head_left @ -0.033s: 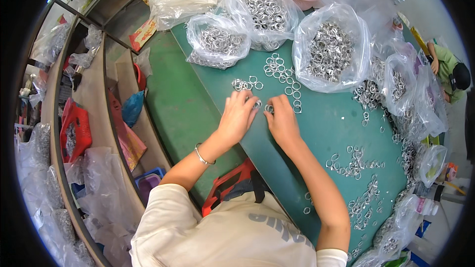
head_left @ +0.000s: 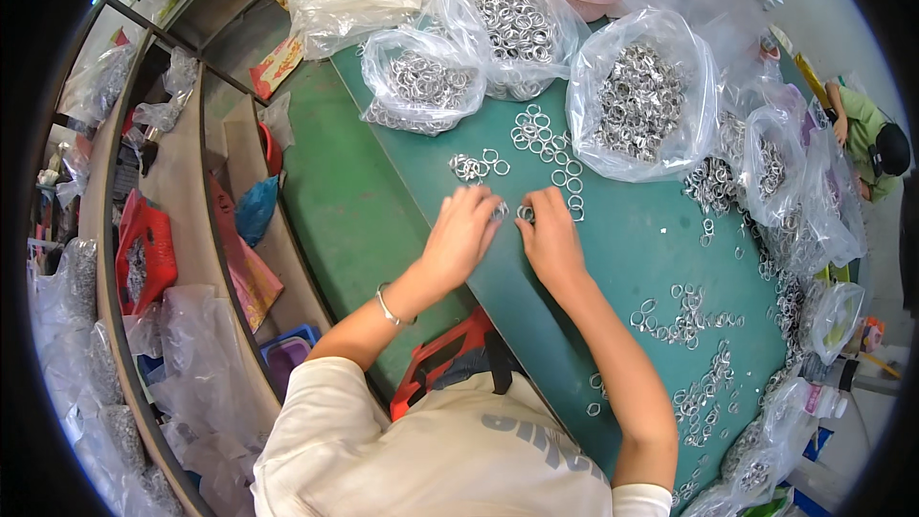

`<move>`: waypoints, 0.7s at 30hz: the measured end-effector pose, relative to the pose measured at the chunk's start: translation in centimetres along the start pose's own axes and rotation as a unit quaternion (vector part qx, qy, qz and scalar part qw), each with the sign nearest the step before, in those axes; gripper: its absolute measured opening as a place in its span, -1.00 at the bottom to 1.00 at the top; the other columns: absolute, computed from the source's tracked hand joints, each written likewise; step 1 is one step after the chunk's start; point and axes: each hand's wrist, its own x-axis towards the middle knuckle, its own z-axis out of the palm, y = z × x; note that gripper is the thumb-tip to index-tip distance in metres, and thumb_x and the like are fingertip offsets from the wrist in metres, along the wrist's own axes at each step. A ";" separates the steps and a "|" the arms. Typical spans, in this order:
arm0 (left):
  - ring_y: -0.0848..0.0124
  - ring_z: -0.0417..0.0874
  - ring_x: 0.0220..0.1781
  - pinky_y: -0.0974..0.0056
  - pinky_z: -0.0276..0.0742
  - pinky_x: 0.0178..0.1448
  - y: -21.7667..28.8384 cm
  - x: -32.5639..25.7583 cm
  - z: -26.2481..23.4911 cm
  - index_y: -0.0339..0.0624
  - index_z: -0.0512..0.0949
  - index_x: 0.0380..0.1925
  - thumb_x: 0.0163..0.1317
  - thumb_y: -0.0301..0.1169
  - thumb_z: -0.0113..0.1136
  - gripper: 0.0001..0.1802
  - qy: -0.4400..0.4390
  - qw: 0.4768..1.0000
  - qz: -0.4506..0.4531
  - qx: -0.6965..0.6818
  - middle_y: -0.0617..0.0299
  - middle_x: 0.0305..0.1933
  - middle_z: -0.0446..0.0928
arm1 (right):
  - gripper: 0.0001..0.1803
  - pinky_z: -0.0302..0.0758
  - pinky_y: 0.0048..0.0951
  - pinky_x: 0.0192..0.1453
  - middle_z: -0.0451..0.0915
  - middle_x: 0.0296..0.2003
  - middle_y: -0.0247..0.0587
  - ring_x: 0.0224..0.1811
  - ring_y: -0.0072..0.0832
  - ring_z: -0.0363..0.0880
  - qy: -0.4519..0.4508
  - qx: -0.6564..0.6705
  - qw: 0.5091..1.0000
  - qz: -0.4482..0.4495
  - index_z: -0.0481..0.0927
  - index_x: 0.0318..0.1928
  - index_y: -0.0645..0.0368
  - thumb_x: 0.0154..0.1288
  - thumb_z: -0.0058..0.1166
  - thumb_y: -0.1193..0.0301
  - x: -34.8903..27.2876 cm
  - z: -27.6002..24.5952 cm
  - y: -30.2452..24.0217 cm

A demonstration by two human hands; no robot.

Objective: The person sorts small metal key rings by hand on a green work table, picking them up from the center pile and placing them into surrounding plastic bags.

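My left hand [head_left: 464, 235], with a bracelet on its wrist, is closed in a pinch on a silver metal ring [head_left: 500, 212] near the table's edge. Facing it, a little apart, my right hand [head_left: 553, 241] pinches another metal ring [head_left: 526, 213]. Fingers partly cover both rings, so I cannot tell whether more are held. Just beyond my left fingertips lies a small pile of rings [head_left: 467, 168]. A loose string of rings [head_left: 559, 175] runs along the green tabletop [head_left: 613, 239] beyond my right hand.
Clear plastic bags of metal parts [head_left: 639, 101] stand along the far side. More small parts [head_left: 684, 316] lie scattered at the right. Shelves with a red basket [head_left: 146, 254] are at the left. Another person in green [head_left: 866, 139] is at the far right.
Both hands have shifted slightly toward me, still pinching the rings. The piles and bags stay where they were.
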 end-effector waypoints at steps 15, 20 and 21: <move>0.14 0.50 -0.08 0.18 0.37 0.06 -0.4 -1.0 -0.2 -0.25 0.50 -0.16 0.01 -0.62 0.23 -0.67 0.064 0.996 -0.010 -0.059 0.11 -0.10 0.50 | -0.75 0.50 -0.33 -0.13 0.54 -0.26 -0.02 -0.29 -0.23 0.57 -0.009 0.138 0.990 0.015 0.55 -0.16 0.33 0.08 0.11 0.67 3.5 -0.6 -0.1; 0.15 0.50 -0.11 0.18 0.39 -0.04 2.9 -2.6 0.3 -0.22 0.54 -0.19 0.01 -0.64 0.23 -0.70 0.026 0.992 0.010 -0.126 0.10 -0.13 0.51 | -0.75 0.50 -0.33 -0.14 0.54 -0.26 -0.03 -0.28 -0.22 0.55 -0.029 0.136 0.990 0.028 0.54 -0.15 0.32 0.10 0.09 0.67 0.0 -3.4 0.5; 0.14 0.50 -0.14 0.18 0.38 -0.07 3.5 -3.0 1.1 -0.22 0.55 -0.21 0.00 -0.67 0.20 -0.70 0.006 0.989 0.017 -0.147 0.10 -0.16 0.51 | -0.75 0.50 -0.34 -0.15 0.54 -0.26 -0.03 -0.29 -0.22 0.55 -0.031 0.134 0.989 0.044 0.54 -0.14 0.32 0.11 0.08 0.67 -1.6 -4.7 0.1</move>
